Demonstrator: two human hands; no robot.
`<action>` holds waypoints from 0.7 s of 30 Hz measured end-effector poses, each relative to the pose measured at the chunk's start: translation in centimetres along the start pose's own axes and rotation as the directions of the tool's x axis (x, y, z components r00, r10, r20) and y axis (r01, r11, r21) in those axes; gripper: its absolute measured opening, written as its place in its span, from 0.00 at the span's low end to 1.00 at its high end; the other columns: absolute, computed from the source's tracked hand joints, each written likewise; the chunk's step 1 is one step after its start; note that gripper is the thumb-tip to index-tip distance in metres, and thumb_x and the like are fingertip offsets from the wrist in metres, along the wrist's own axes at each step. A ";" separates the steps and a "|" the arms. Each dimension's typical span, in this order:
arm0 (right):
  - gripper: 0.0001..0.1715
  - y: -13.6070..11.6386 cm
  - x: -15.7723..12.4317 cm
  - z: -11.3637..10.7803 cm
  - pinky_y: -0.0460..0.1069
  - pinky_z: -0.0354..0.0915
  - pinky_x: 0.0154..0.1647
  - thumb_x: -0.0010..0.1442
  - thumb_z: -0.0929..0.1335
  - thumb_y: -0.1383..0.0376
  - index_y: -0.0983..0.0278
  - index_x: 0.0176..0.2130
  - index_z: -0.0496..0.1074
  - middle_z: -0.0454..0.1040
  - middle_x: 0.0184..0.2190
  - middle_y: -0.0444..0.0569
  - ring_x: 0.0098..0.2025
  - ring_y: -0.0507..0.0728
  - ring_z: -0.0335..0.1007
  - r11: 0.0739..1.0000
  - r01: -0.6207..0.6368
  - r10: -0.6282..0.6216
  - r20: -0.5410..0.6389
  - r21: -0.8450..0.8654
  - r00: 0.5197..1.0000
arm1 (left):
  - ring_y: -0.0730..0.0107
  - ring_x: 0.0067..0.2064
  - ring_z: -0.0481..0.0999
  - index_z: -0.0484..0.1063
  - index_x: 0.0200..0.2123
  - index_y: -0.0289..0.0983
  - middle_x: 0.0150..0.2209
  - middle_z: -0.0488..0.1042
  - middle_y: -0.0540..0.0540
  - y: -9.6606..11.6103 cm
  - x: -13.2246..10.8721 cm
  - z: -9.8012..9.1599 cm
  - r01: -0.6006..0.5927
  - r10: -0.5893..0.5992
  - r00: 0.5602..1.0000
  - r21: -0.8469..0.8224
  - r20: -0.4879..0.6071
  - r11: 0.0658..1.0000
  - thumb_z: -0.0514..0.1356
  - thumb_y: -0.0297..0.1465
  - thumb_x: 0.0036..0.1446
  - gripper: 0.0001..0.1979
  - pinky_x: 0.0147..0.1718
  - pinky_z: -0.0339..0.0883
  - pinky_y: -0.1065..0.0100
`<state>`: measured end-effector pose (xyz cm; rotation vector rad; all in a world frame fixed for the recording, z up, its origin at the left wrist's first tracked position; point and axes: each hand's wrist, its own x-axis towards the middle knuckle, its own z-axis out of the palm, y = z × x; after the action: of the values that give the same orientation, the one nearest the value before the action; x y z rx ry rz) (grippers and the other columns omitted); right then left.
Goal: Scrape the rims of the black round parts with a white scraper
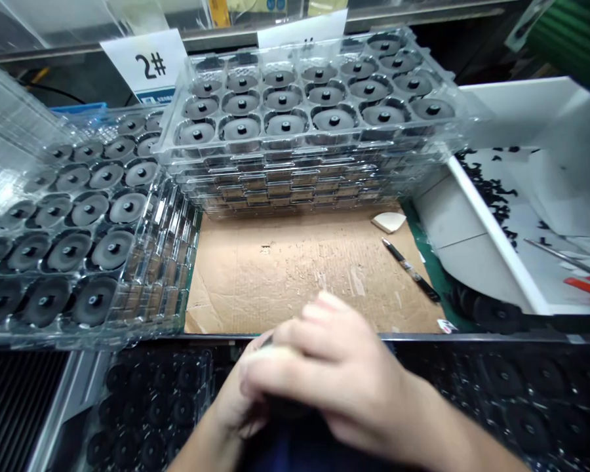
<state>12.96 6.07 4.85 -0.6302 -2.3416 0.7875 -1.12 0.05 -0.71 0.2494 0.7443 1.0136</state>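
Note:
Both my hands meet low in the middle of the view, below the front edge of a cardboard sheet (295, 269). My right hand (334, 373) lies on top, fingers curled and pressed together, blurred by motion. My left hand (236, 400) is mostly hidden under it, its fingers closed around a small dark thing I cannot make out. Neither hand touches the clear plastic trays of black round parts: one stack (314, 105) stands behind the cardboard, another stack (73, 223) to the left.
A black pen (410, 269) and a small white piece (389, 221) lie on the cardboard's right side. A white bin (501, 229) with small black bits stands at right. More trays of black parts (152, 400) sit below the table edge. A "2#" label (147, 64) stands behind.

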 end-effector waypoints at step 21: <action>0.13 1.4 -3.0 0.3 0.47 0.64 0.32 0.64 0.61 0.68 0.58 0.48 0.68 0.75 0.41 0.47 0.37 0.53 0.71 0.923 -0.383 0.367 -0.318 0.013 0.874 | 0.63 0.43 0.78 0.76 0.43 0.42 0.42 0.79 0.47 -0.1 -0.2 -0.5 0.040 -0.028 0.999 -0.282 0.047 0.958 0.69 0.41 0.36 0.26 0.41 0.71 0.72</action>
<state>15.24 5.18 2.67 -1.1700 -1.9736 0.7291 -1.41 -0.24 -1.07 0.0096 0.5541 1.0655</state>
